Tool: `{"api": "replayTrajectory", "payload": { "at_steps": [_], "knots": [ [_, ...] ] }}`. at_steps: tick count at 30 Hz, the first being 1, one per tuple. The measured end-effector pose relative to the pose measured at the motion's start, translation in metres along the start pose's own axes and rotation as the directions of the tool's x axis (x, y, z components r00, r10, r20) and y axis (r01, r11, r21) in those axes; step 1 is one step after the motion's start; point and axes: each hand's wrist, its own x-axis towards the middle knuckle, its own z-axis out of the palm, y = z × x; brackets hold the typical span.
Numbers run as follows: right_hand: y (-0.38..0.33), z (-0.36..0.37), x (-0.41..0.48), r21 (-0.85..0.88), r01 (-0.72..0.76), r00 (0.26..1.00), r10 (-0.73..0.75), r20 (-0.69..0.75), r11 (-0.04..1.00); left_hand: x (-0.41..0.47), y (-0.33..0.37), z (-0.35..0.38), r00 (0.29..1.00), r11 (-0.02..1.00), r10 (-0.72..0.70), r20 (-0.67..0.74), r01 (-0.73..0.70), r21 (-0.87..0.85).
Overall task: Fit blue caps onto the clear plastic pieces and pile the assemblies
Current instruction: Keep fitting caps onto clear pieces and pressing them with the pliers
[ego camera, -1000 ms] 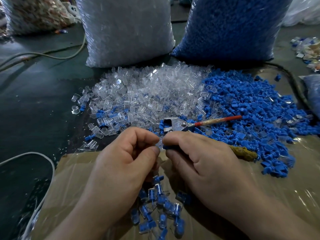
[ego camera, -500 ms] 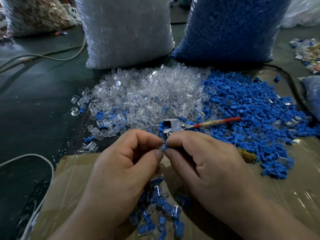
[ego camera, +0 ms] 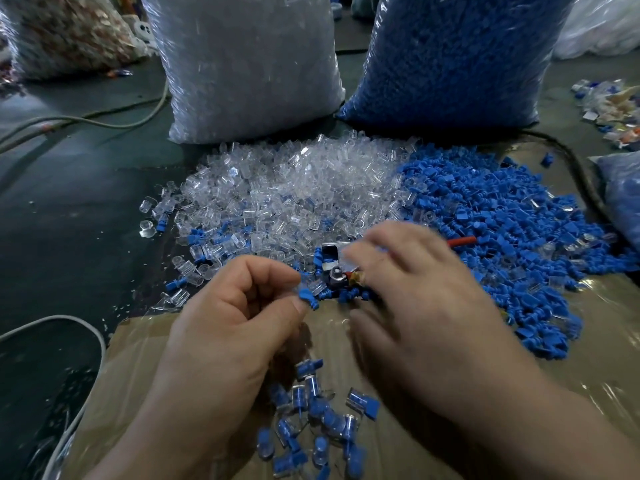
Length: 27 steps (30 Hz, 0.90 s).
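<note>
Fingers of the left hand pinch a blue cap near the pile of assemblies; the right hand, blurred, spreads loose fingers over the red-handled tool. If the cap sits half pressed, it may separate when dropped.

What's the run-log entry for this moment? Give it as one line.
left hand: pinches blue cap | right hand: open, blurred, above red-handled tool | assemblies: piled on cardboard
</note>
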Motion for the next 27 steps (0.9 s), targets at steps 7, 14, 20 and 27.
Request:
{"api": "replayTrajectory", "payload": {
  "at_steps": [7, 14, 20, 27],
  "knots": [
    [0.034, -0.003, 0.012, -0.209, -0.138, 0.963, 0.181, 0.201, 0.968, -0.001, -0.002, -0.001, 0.999, 0.999, -0.015, 0.029, 0.014, 0.035],
    [0.039, -0.014, 0.014, -0.177, -0.124, 0.959, 0.163, 0.23, 0.976, 0.001, 0.001, -0.004, 0.999, 0.998, -0.048, 0.013, 0.048, 0.029],
    [0.038, -0.017, 0.015, -0.187, -0.076, 0.95, 0.128, 0.284, 0.979, 0.0, 0.004, -0.002, 0.999, 0.998, -0.032, 0.042, 0.03, 0.06],
    [0.034, -0.012, 0.013, -0.107, -0.113, 0.99, 0.121, 0.069, 0.988, -0.001, 0.006, 0.0, 0.999, 0.998, -0.04, 0.016, 0.041, -0.037]
  ]
}}
